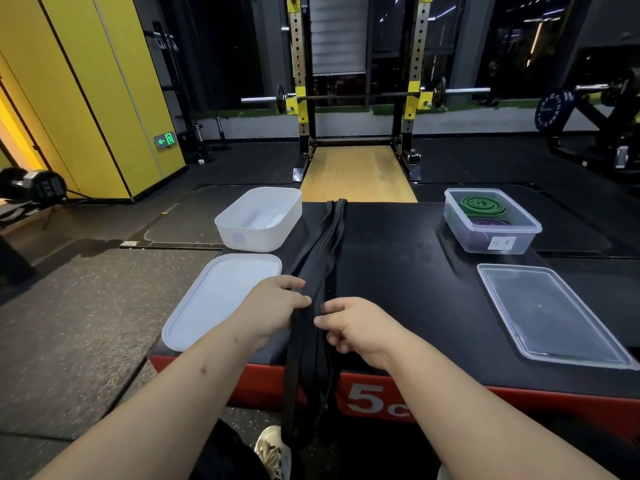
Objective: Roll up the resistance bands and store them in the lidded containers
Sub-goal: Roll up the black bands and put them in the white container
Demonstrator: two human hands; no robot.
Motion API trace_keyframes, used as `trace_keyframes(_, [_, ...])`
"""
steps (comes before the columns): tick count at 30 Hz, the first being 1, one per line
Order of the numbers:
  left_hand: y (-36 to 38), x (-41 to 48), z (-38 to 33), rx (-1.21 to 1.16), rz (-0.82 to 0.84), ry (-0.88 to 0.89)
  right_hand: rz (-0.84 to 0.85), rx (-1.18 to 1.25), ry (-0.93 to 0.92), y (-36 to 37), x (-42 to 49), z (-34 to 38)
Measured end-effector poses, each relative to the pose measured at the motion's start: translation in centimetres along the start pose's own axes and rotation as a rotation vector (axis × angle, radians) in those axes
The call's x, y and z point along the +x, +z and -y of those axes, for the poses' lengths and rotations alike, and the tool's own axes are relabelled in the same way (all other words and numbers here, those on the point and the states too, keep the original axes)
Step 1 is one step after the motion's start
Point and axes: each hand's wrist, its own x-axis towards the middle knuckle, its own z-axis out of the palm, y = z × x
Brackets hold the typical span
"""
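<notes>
Gym floor.
Squat rack [356, 81] with loaded barbell [363, 95], weight plate [550, 110], dumbbell [33, 185], rubber flooring [86, 306].

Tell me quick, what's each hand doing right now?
Left hand: closed on the black resistance band.
Right hand: pinching the same band.

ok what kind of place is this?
Almost certainly a gym: a squat rack holds a loaded barbell, a dumbbell sits at left, and the hands work a black band on a padded plyo box.
</notes>
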Motion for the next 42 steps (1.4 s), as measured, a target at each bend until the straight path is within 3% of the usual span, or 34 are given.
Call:
trace_keyframes(10, [0.1,-0.4,0.0,0.172,0.11,-0.024,0.009,0.017,-0.06,-0.4,0.0,-0.9])
trace_keyframes(18, [0.5,-0.8,0.0,0.515,0.007,0.128,-0.057,-0.16,-0.071,-0.6,0.0,-0.7])
trace_keyframes(22, [0.3,-0.9,-0.4,0.206,0.09,0.035,-0.086,-0.225,-0.056,-0.7,-0.4,-0.5])
trace_keyframes(25, [0.0,-0.8,-1.4,-0.116,0.15,-0.036,-0.032,-0.323,-0.021,-0.6,-0.7,-0.2])
trace_keyframes(29, [0.1,-0.5,-3.0,-0.344,0.205,-0.09,0.052,-0.4,0.053,-0.2,-0.5,-0.4])
trace_keyframes(32, [1.0,-0.8,-4.5,-0.435,0.28,-0.075,0.097,-0.271,0.096,-0.5,-1.1,0.5])
trace_keyframes(36, [2.9,-0.8,-5.1,-0.57,0.343,-0.043,-0.168,0.093,0.062,-2.4,-1.7,2.4])
trace_keyframes(39, [5.2,-1.3,-4.7,-0.583,0.398,-0.05,-0.077,0.465,0.049,-4.0,-2.1,3.3])
trace_keyframes(42, [7.0,-1.5,-3.7,-0.499,0.439,-0.013,-0.033,0.517,0.056,-5.6,-2.0,4.0])
